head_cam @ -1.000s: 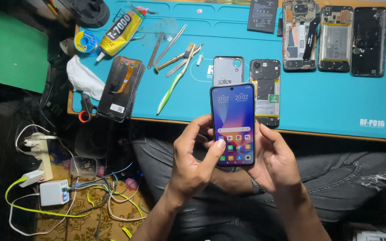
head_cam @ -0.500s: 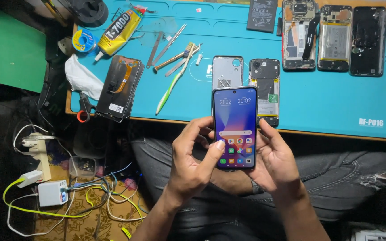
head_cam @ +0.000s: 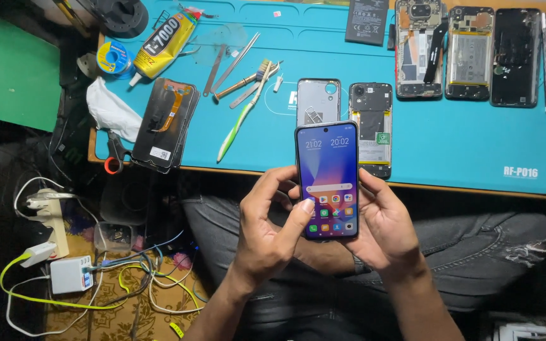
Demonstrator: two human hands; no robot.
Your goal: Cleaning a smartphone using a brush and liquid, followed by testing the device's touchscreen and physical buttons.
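With the right hand [head_cam: 383, 224] gripping the lit phone [head_cam: 327, 180] by its edges, the left hand [head_cam: 273, 221], curled, should tap lightly with its thumb.

I count one lit smartphone [head_cam: 327, 180], five opened phone bodies and one detached screen [head_cam: 164, 123]. I see one glue tube [head_cam: 162, 44] and one green toothbrush [head_cam: 242, 113].
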